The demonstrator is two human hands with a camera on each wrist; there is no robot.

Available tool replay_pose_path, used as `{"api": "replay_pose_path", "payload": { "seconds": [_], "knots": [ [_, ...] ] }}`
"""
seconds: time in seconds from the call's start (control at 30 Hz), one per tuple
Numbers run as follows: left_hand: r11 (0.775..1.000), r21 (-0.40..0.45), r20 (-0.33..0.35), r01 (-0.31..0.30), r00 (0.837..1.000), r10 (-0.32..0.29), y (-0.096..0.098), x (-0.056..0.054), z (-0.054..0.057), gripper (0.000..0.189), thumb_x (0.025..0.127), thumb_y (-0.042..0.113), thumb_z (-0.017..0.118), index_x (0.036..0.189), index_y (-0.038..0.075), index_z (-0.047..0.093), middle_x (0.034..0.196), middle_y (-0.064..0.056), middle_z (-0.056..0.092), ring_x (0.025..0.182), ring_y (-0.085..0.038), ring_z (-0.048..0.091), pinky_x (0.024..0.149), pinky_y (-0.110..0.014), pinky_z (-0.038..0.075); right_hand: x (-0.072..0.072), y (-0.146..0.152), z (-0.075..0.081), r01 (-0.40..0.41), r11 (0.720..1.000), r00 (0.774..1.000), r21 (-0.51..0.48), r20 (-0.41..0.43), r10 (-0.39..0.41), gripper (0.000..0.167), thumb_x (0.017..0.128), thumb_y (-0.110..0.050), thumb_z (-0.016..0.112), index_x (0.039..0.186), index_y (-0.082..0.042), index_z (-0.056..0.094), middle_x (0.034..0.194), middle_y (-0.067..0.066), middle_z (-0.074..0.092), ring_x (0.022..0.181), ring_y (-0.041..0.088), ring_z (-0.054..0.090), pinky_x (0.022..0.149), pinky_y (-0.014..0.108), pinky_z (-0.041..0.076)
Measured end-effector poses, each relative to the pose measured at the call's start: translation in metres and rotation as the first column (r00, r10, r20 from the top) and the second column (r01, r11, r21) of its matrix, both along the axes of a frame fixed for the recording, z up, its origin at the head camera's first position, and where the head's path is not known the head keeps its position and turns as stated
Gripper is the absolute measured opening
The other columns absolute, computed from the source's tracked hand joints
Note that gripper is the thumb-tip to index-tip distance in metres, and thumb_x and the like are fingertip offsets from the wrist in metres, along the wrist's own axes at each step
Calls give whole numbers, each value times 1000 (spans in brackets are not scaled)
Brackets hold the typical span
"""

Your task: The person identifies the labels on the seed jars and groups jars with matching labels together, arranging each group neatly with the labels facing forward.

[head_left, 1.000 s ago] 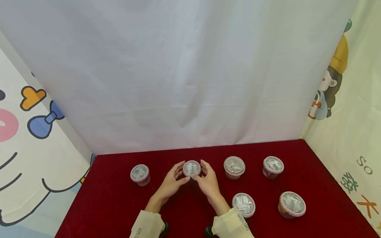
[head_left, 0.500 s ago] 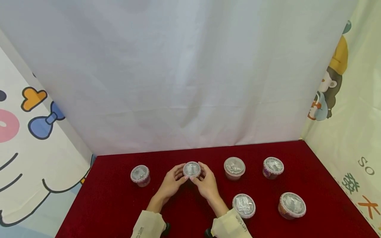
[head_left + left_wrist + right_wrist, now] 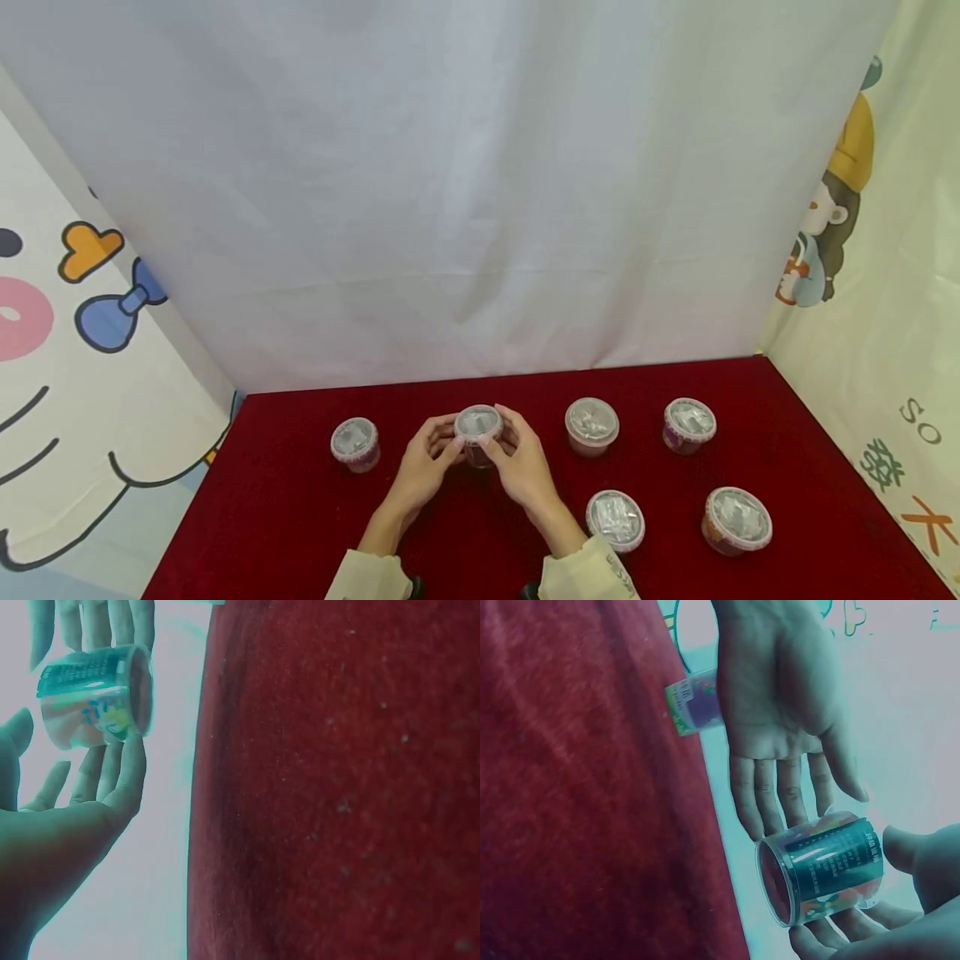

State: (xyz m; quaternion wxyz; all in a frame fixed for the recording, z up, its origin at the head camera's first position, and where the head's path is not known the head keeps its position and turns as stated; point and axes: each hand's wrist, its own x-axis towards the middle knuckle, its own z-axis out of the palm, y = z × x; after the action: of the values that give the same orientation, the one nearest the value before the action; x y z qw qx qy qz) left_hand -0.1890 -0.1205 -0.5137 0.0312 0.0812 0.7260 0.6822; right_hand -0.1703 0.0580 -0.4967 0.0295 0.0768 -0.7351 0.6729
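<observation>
Left hand [image 3: 424, 465] at the cup's eight o'clock, right hand [image 3: 522, 465] at its four | forearms [image 3: 392, 518] converge | bent fingers [image 3: 133, 766] pinching this small, round, clear-plastic lidded cup [image 3: 478, 426], raised above dark-red cloth [image 3: 300, 517]

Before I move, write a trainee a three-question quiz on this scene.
1. How many lidded tubs stand on the red tabletop, leaving out the held tub?
2. True or false: only one hand touches the held tub.
3. Which side of the held tub has more tubs? (A) the person's left (B) the person's right

Key: 1. five; 2. false, left hand and right hand both do; 3. B
</observation>
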Motion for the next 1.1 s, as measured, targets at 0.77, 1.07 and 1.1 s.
{"api": "replay_pose_path", "payload": {
  "seconds": [0.77, 1.07, 1.1],
  "knots": [
    [999, 32, -15, -26, 1000, 26, -3, 17, 16, 47, 106, 8, 64, 150, -4, 52, 147, -25, 59, 135, -32, 58, 103, -22, 50, 9, -1, 16, -57, 998, 997, -36, 55, 59, 53, 109, -18, 61, 155, 2, 45, 150, 28, 55, 138, 43, 53, 115, 59, 44],
    [998, 62, 36, -33, 999, 30, 2, 20, 19, 42, 106, 10, 65, 142, -5, 51, 141, -22, 61, 122, -21, 62, 94, -21, 54, 10, 1, 18, -55, 998, 998, -14, 39, 56, 49, 109, -17, 61, 151, 5, 48, 145, 26, 60, 134, 40, 57, 113, 57, 46],
    [997, 72, 42, -27, 999, 24, 2, 20, 19, 41, 107, 10, 63, 143, -5, 50, 141, -22, 60, 122, -21, 62, 94, -22, 54, 11, 1, 18, -56, 998, 998, -16, 37, 56, 48, 110, -17, 60, 150, 5, 48, 143, 26, 61, 132, 39, 58, 111, 56, 47]
  ]
}}
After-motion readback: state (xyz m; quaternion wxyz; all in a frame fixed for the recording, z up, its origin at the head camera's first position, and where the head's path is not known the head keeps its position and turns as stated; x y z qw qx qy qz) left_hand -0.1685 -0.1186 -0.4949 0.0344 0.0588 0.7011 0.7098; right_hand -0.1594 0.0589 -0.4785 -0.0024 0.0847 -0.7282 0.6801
